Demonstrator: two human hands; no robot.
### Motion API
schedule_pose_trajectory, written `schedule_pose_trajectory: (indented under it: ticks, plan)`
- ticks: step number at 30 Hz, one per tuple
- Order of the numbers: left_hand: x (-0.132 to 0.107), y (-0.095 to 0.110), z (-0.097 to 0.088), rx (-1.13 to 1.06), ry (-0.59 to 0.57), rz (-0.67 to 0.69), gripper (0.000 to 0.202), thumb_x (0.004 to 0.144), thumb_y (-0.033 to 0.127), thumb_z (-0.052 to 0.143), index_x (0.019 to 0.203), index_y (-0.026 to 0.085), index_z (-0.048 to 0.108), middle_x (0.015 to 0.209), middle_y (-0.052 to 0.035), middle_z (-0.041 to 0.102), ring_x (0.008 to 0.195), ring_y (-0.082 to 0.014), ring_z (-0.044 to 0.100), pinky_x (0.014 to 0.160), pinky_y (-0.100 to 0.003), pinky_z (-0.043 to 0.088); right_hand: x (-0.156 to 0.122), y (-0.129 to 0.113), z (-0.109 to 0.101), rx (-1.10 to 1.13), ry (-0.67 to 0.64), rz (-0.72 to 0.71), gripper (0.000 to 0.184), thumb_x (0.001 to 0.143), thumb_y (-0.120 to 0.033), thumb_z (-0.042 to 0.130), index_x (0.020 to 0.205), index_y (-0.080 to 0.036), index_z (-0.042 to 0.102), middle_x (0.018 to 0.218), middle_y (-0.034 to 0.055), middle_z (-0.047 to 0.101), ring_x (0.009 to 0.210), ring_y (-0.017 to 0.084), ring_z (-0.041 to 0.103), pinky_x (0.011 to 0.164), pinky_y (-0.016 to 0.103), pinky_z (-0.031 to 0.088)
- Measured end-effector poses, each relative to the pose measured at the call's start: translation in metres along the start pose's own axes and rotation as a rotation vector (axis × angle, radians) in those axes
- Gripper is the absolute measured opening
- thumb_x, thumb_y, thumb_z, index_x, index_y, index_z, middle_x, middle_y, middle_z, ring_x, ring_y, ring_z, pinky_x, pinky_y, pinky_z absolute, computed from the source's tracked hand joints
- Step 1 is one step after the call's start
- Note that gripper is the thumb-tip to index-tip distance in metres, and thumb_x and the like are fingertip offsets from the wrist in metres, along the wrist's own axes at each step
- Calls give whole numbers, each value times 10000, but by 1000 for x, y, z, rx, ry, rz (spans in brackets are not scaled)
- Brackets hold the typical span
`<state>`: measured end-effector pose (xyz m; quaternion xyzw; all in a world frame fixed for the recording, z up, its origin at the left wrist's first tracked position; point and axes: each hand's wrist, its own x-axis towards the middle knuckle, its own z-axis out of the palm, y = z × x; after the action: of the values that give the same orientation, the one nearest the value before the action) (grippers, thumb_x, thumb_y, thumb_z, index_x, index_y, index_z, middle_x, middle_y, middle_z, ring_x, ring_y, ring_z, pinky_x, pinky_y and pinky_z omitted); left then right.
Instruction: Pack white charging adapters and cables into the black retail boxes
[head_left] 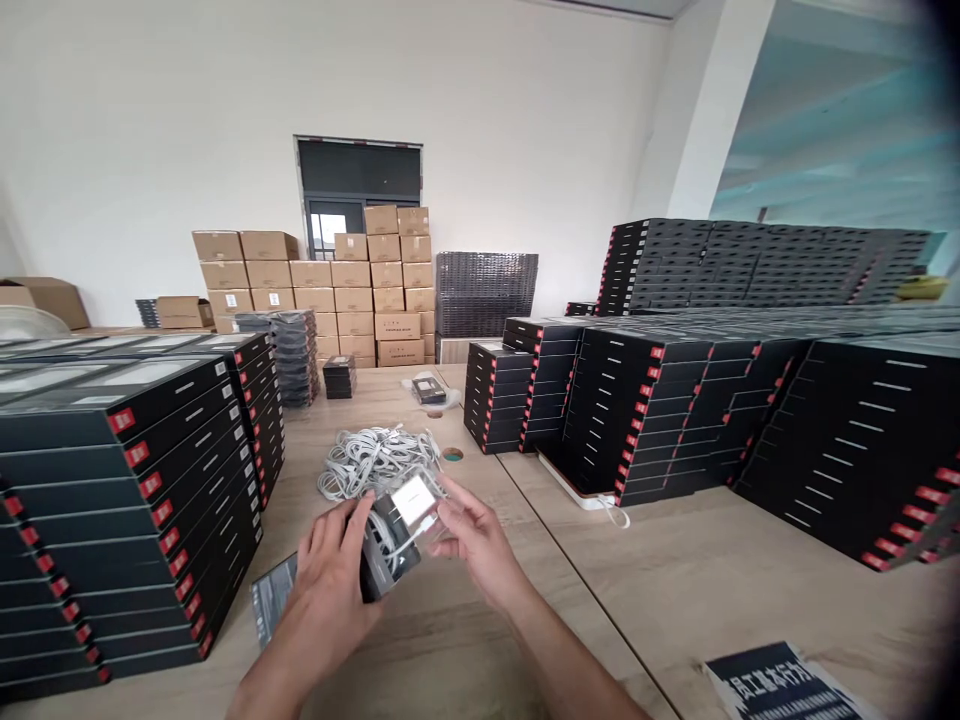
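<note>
Spreading across the whole lower view, a pale wooden worktop [712, 590] carries everything. On its right side stand long stacks of flat black boxes [750, 400] with red tabs on their ends, several rows deep. A second block of the same black boxes [127, 500] fills the left edge, just beside the person's left arm. Against the far white wall, brown cardboard cartons [337, 290] are piled in uneven columns, with a stack of dark trays [486, 290] to their right.

Near the middle of the worktop lies a loose pile of white cables [375, 460]. Just in front of it, lifted off the surface, both hands grasp a small black package [397, 535] with a clear cover, a white label and a coiled white cable inside. The left hand [330, 580] wraps around the package's lower left side, fingers curled over its edge. The right hand [476, 540] pinches its upper right edge at the clear cover with thumb and fingertips.

A printed black sheet [780, 685] lies at the near right corner. A flat dark packet [271, 595] rests on the worktop beneath the left hand, partly hidden by it.
</note>
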<state>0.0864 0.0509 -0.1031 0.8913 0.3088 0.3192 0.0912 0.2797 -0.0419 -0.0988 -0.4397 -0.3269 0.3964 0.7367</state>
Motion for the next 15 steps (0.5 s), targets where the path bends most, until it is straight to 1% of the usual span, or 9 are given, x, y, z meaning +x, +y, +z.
schedule_pose_trajectory:
  ticks: [2,3,5,7,8,10,11,13,15]
  plan:
    - [-1,3,-5,-99,-24,-36,886,662,244,668,1467,280,298,1338,-97,489,1249,-328,442,1061,-490,320,0,-3,1,84,-90,69,539,811,-469,673,1299,-257,582,962,49,718,807,205,682,699,363,579]
    - [-1,4,-8,-155,-31,-49,882,669,245,668,1466,293,292,1343,-92,481,1256,-323,440,1062,-487,326,0,-5,1,137,-107,91,516,837,-487,628,1293,-252,581,972,60,723,818,207,691,710,363,578]
    - [-1,5,-13,-268,-59,-46,891,668,234,673,1466,309,284,1369,-84,459,1286,-312,421,1090,-476,311,0,-6,-1,174,-98,115,442,854,-465,611,1231,-237,613,927,60,729,774,185,696,661,311,572]
    - [-2,6,-15,-358,-96,-26,907,649,207,686,1463,322,303,1387,-74,450,1311,-308,400,1115,-464,288,-2,-4,-4,86,-129,151,381,808,-388,700,1147,-223,650,863,40,722,686,150,673,552,235,539]
    - [-2,7,-16,-395,-116,-16,910,636,191,694,1456,328,325,1386,-69,456,1317,-309,394,1123,-461,278,-4,-3,-6,25,-175,177,383,765,-350,753,1114,-219,661,852,30,715,663,140,660,515,214,521]
    - [-3,11,-15,-469,-150,1,911,614,161,710,1441,335,369,1381,-64,467,1321,-316,389,1131,-460,264,-7,0,-6,-67,-291,229,443,670,-305,831,1074,-212,675,869,27,707,679,152,654,500,220,520]
    - [-3,13,-15,-510,-159,3,914,607,152,718,1436,335,381,1386,-64,464,1327,-319,383,1134,-460,258,-9,2,-6,-90,-322,231,470,634,-295,853,1062,-209,679,884,31,708,702,167,658,512,237,530]
    - [-4,21,-13,-609,-136,-25,937,599,142,740,1441,332,376,1424,-68,425,1356,-323,351,1150,-461,228,-10,2,-3,-112,-291,165,467,624,-320,855,1046,-210,690,896,40,716,727,196,665,543,279,546]
    - [-5,31,-10,-749,-43,-91,988,581,139,776,1454,323,351,1470,-71,371,1398,-326,295,1174,-457,170,-10,-2,1,-148,-183,20,419,699,-394,795,1068,-221,699,942,59,730,779,227,677,612,325,561]
